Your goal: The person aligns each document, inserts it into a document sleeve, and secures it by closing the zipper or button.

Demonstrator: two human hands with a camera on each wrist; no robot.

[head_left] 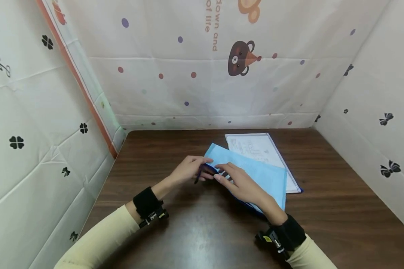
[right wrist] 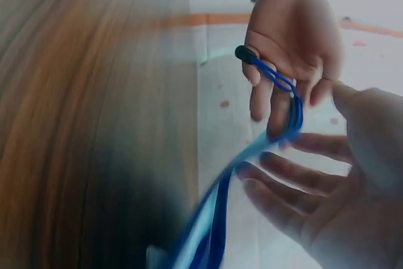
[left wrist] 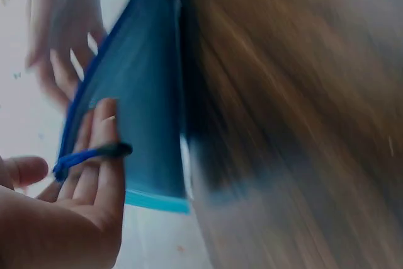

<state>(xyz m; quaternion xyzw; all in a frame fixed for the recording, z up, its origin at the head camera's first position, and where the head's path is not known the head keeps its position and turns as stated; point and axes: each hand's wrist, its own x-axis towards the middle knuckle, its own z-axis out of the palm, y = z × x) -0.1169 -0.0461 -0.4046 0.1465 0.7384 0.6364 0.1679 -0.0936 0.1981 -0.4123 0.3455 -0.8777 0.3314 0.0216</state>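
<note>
A light blue document pouch [head_left: 256,175] with dark blue edging is tilted up at its near left corner. My left hand [head_left: 190,169] holds that corner, fingers passing beneath it and the thumb above. A blue cord pull [right wrist: 271,74] with a dark end lies across the left fingers [right wrist: 280,108]. My right hand [head_left: 240,183] is beside the same edge, its fingers [right wrist: 302,174] spread and fairly straight, fingertips at the blue edging. Blur in both wrist views hides exact contact.
A white pouch with a printed sheet [head_left: 252,145] and blue edging lies partly under the light blue one. Both are on a dark wooden table [head_left: 155,149]. Patterned white cloth walls [head_left: 148,93] stand behind and at both sides.
</note>
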